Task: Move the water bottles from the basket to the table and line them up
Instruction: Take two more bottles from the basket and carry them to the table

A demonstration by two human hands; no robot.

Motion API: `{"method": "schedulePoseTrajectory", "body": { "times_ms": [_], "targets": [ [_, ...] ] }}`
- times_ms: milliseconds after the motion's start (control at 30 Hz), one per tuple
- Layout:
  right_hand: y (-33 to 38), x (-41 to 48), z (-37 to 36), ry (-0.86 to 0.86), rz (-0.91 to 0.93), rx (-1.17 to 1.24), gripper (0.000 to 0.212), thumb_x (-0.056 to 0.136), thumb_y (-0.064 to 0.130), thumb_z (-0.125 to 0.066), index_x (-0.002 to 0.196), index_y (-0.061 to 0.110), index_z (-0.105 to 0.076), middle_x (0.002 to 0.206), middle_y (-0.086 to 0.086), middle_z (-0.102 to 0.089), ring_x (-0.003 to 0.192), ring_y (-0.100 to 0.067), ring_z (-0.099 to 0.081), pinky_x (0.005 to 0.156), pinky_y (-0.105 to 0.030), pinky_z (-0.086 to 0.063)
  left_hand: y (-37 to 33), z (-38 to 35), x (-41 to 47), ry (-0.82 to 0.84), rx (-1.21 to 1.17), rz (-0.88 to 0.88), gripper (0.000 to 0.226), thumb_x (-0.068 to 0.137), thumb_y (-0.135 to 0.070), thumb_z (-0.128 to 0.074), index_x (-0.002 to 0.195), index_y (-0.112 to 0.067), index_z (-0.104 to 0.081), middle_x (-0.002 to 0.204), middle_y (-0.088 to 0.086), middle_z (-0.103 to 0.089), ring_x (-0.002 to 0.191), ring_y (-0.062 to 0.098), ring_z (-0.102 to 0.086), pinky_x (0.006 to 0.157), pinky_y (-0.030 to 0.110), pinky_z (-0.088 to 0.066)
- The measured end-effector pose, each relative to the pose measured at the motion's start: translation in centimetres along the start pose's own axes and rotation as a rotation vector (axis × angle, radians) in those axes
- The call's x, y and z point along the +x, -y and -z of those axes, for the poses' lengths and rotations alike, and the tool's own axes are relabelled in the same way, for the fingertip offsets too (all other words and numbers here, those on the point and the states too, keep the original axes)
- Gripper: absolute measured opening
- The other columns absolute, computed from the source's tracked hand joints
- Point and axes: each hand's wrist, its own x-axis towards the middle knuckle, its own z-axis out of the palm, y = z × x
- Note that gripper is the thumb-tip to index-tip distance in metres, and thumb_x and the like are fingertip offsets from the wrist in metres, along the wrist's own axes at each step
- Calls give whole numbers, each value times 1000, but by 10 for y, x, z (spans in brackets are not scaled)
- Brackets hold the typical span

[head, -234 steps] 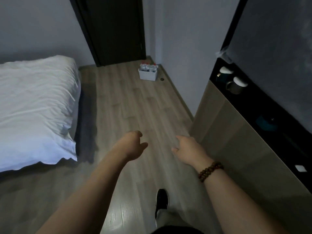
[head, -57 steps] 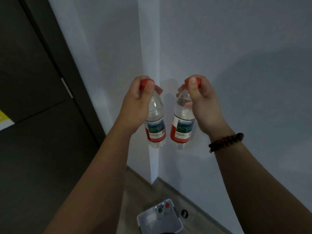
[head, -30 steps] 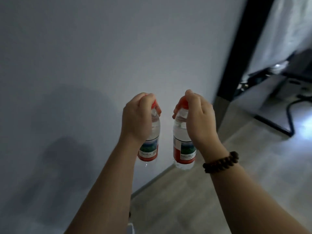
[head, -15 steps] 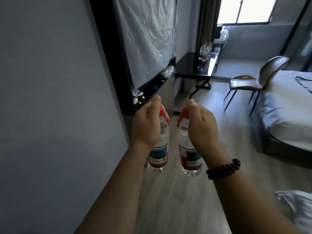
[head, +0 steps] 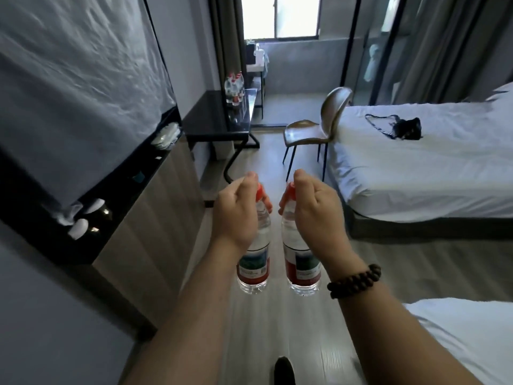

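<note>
Floor [head: 266, 323] of pale planks runs fwd between a low cabinet [head: 144, 226] on the left and a white bed [head: 416, 173] on the right. A brown chair [head: 316, 126] stands just beside the bed's near corner. A black table [head: 211, 118] stands past the cabinet, against the left wall, below a bright window [head: 280, 15]. Corner of a second bed [head: 469, 337] enters at lower right.

Left hand [head: 236, 215] grips the left bottle [head: 255, 257] at neck and red cap, thumb up, fingers curled round. Right hand [head: 313, 215], w/ a bead bracelet [head: 354, 280] at the wrist, grips the right bottle [head: 298, 259] the same way. Both bottles hang upright in the air over the floor, side by side, near but apart, well short of the table.

Contents: both bottles clear, red-banded labels; fill level cannot be told. A cluster of red-capped bottles [head: 235, 87] stands at the table's far end. The cabinet's dark niche [head: 91, 215] holds white-topped cups; other items there too dim to name.

Obscured: the hands cover the bottles' shoulders. A dark bag [head: 405, 129] lies on the bed, detail blurred. A shoe tip [head: 283, 373] is cut off at the bottom edge. A pale sheet [head: 69, 79] covers whatever is above the niche.
</note>
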Motion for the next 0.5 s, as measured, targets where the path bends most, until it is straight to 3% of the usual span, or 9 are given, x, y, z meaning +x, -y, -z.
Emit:
{"method": "schedulePoseTrajectory", "body": {
  "times_ms": [67, 133, 233, 300, 400, 500],
  "targets": [
    [-21, 43, 5, -15, -18, -19, 64, 102, 52, -31, 72, 8, -67, 69, -9, -70, 68, -25, -66, 67, -48, -57, 16, -29, 44, 41, -3, -10, 59, 95, -49, -45, 77, 5, -60, 64, 11, -69, 61, 24, -65, 70, 45, -57],
    [-40, 87, 12, -21, -27, -46, 60, 104, 48, -32, 69, 12, -66, 68, -5, -69, 66, -18, -65, 65, -40, -55, 27, -58, 89, 79, -16, -13, 56, 96, -47, -45, 76, 3, -61, 66, 12, -69, 62, 25, -65, 70, 49, -57],
    [-63, 151, 28, -70, -32, -70, 58, 109, 32, -35, 67, 8, -68, 65, 2, -68, 60, -5, -59, 59, -20, -44, 35, -100, 153, 114, -18, -1, 55, 98, -43, -44, 79, 5, -62, 67, 13, -70, 61, 22, -65, 66, 46, -57],
    [-75, 189, 38, -121, -36, -85, 55, 109, 25, -36, 65, 8, -64, 66, 7, -67, 60, -2, -56, 55, -13, -38, 39, -127, 191, 135, -19, -15, 52, 98, -40, -44, 78, 5, -60, 67, 13, -69, 61, 23, -65, 65, 43, -55],
    [-93, 241, 47, -161, -53, -87, 53, 109, 21, -36, 59, 22, -51, 59, 19, -61, 59, 2, -52, 55, -13, -37, 47, -161, 241, 161, -2, -37, 49, 101, -32, -45, 78, 9, -58, 68, 16, -68, 61, 17, -64, 63, 35, -53],
    [-121, 292, 49, -176, -60, -89, 53, 110, 25, -36, 59, 20, -50, 58, 15, -59, 57, -1, -50, 55, -16, -36, 61, -191, 289, 184, -8, -21, 48, 104, -28, -45, 79, 11, -59, 69, 18, -68, 62, 17, -64, 63, 32, -54]
  ]
}}
